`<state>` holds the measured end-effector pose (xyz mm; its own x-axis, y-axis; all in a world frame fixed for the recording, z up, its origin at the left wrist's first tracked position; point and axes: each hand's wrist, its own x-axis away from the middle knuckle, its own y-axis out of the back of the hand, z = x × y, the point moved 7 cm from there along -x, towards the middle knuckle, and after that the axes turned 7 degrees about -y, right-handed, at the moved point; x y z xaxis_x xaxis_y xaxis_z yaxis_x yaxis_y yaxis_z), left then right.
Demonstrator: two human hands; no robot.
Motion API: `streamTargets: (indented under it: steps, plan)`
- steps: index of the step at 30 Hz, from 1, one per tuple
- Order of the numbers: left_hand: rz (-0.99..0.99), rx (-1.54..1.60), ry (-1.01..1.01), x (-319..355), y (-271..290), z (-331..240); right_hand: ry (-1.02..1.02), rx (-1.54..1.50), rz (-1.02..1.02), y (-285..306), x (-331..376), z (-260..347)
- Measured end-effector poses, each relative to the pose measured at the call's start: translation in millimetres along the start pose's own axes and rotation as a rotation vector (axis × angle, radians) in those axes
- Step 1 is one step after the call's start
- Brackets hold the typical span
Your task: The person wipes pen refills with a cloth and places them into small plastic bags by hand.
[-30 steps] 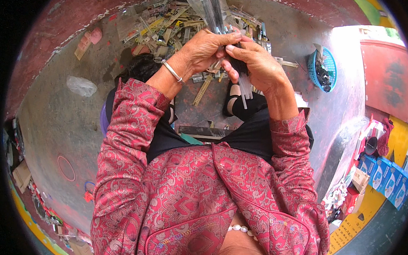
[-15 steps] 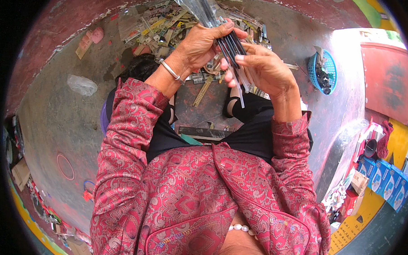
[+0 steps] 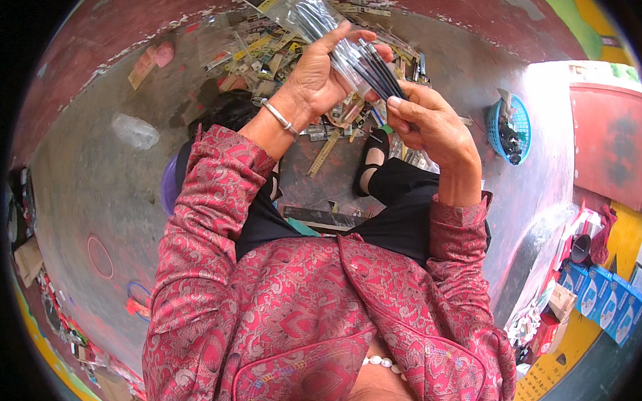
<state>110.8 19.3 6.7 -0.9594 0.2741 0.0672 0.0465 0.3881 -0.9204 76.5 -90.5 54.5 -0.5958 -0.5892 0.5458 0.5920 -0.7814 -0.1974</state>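
A clear plastic bag with a dark printed top holds thin black rods that look like pen refills. My left hand cradles the bag from below, thumb pressed across it and fingers behind. Black refills stick out of the bag's lower end in a slanting bundle. My right hand pinches their lower ends between thumb and fingers. The bag tilts, its printed end far left and the refills running toward my right hand. Whether the refills' upper ends are still inside the bag is hard to make out.
Before my feet lies a spread pile of small packages and strips. A blue basket with dark things stands at the right. A crumpled plastic bag lies on the floor at the left. Blue boxes line the lower right.
My right hand has moved down and right and closed on the refills' lower ends. The bundle now slants more to the right, and the bag's printed top has come into view.
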Motion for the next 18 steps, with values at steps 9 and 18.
streamTargets:
  steps: [9, 18]
  plan:
    - [0.096, -0.072, 0.088, 3, -3, 14, 0.036, 0.220, -0.039, -1, -3, -2]
    - [-0.038, 0.007, -0.090, -5, 0, -8, -0.014, 0.338, -0.223, 41, 8, -5]
